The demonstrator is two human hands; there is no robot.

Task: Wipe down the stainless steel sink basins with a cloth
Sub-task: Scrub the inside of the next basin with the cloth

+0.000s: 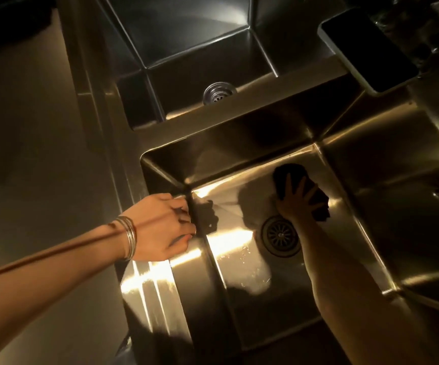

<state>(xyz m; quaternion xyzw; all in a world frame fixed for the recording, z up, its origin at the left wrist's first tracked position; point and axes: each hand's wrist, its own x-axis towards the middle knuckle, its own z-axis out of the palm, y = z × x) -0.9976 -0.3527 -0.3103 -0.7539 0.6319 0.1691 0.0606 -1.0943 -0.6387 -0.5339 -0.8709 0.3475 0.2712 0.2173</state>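
Fingers (pixel 288 183) of the right hand (pixel 296 204) were spread wide and flat, pressing a dark crumpled cloth (pixel 283 173) onto the floor of the near stainless steel basin (pixel 213 154), close to its far wall and just beyond the round slotted drain (pixel 279 237). The left hand (pixel 165 227) gripped that basin's left rim, fingers curled over the edge. Since it was pressed rather than pinched, the cloth could likely slip free on the slick steel or snag on the drain.

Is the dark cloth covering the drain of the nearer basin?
No, the right hand presses the cloth flat on the floor of the nearer basin, beyond the drain, which lies uncovered.
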